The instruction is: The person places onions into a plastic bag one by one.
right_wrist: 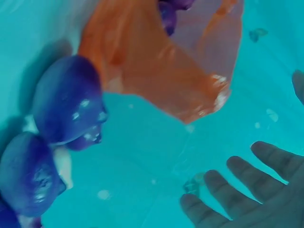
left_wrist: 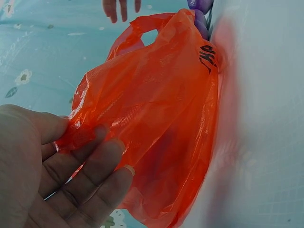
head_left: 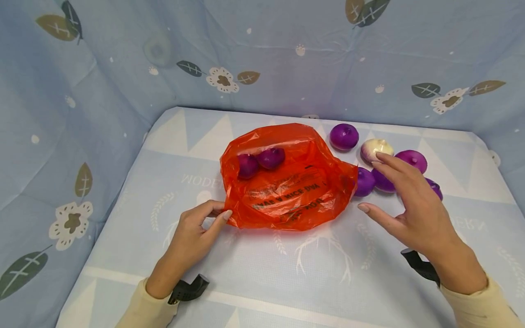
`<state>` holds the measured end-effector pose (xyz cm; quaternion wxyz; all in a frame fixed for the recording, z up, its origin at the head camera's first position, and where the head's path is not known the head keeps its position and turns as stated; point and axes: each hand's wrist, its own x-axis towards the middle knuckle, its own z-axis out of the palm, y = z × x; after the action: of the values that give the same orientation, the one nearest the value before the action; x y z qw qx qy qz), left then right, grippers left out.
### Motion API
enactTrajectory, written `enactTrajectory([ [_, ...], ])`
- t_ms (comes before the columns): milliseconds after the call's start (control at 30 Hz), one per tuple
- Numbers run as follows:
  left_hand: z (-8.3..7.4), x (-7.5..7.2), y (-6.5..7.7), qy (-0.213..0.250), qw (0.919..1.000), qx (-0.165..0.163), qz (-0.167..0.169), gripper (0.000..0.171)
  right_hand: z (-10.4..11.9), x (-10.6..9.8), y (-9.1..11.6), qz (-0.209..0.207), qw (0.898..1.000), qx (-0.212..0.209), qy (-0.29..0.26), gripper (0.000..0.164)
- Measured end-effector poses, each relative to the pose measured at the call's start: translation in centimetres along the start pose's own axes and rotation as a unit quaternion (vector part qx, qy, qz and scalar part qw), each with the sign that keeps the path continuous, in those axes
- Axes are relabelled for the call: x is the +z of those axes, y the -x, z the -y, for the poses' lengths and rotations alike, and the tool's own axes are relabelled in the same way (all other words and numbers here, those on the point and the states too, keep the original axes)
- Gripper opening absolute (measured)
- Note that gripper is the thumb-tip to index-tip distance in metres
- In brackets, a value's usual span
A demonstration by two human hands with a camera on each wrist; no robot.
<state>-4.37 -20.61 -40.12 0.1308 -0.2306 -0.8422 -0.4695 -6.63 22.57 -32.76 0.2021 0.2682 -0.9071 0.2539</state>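
Observation:
A red plastic bag [head_left: 283,200] with black print lies in the middle of the table, its mouth spread toward me. Inside it, two purple onions [head_left: 271,158] show near the far left. My left hand [head_left: 193,239] pinches the bag's near left edge between thumb and fingers; in the left wrist view the thin film [left_wrist: 142,109] is stretched from that grip. To the right of the bag, my right hand [head_left: 422,214] hovers with fingers spread and holds nothing. Beyond its fingertips is a pale onion [head_left: 374,148] with a purple side, and several purple onions [right_wrist: 66,102] cluster there.
One purple onion [head_left: 343,136] sits apart behind the bag's right side. The patterned tabletop [head_left: 262,278] is bounded by a blue fabric curtain [head_left: 287,59] at the back and sides. Black wrist mounts [head_left: 190,288] stick out below both hands.

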Motion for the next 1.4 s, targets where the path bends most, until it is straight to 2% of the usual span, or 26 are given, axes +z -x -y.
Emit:
enactTrajectory([
  [167, 0.0, 0.0, 0.0, 0.002, 1.0, -0.001, 0.0, 0.018, -1.5, 0.1, 0.5, 0.055, 0.997, 0.061, 0.014, 0.098],
  [300, -0.1, 0.0, 0.0, 0.003, 1.0, -0.008, 0.004, 0.019, -2.8, 0.3, 0.9, 0.096, 0.988, 0.114, 0.033, 0.107],
  [533, -0.1, 0.0, 0.1, -0.003, 0.9999, -0.011, 0.001, 0.021, -5.6, 1.2, 1.7, 0.14, 0.967, 0.206, 0.051, 0.093],
  [633, -0.1, 0.0, 0.1, -0.002, 0.9999, -0.011, 0.0, 0.022, -6.4, 1.5, 1.9, 0.155, 0.959, 0.231, 0.06, 0.09],
  [867, -0.1, 0.1, 0.1, -0.001, 1.0, -0.009, -0.003, 0.023, -7.3, 2.0, 2.1, 0.166, 0.953, 0.244, 0.071, 0.087],
  [1400, -0.1, 0.0, 0.0, 0.005, 1.0, -0.003, 0.0, 0.021, -8.9, 2.8, 1.8, 0.149, 0.958, 0.239, 0.057, 0.072],
])
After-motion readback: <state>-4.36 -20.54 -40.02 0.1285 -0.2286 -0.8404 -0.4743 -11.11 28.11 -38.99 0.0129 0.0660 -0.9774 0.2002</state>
